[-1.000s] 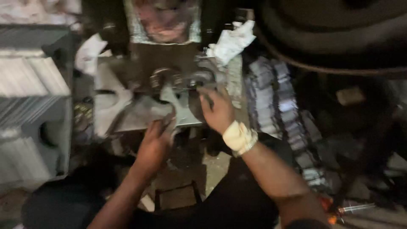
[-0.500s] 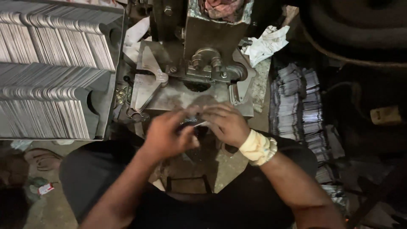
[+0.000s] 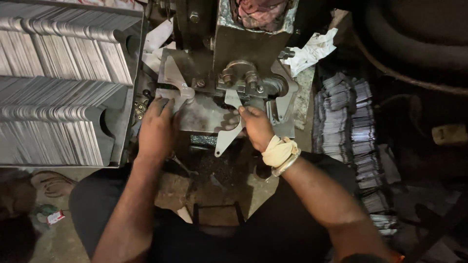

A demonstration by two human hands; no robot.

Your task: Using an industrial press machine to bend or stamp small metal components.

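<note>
Right hand (image 3: 256, 127), wrist wrapped in pale cloth, fingers pinched on flat grey curved metal blank (image 3: 228, 127), held against bed of dark steel press (image 3: 229, 63) under its round fitting. Left hand (image 3: 157, 129) palm down, fingers loosely spread, resting on second flat grey blank (image 3: 176, 92) at press's left edge. Tray of stacked grey metal blanks (image 3: 53, 87) just left. Crumpled white rag (image 3: 312, 51) upper right.

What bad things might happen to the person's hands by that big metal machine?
The right hand holds a thin metal blank right under the press head, so fingers might get pinched if it comes down. The left hand rests on the machine's plate beside another cut piece; thin metal edges like these may cut bare skin. The right wrist already wears a cloth wrap.
</note>
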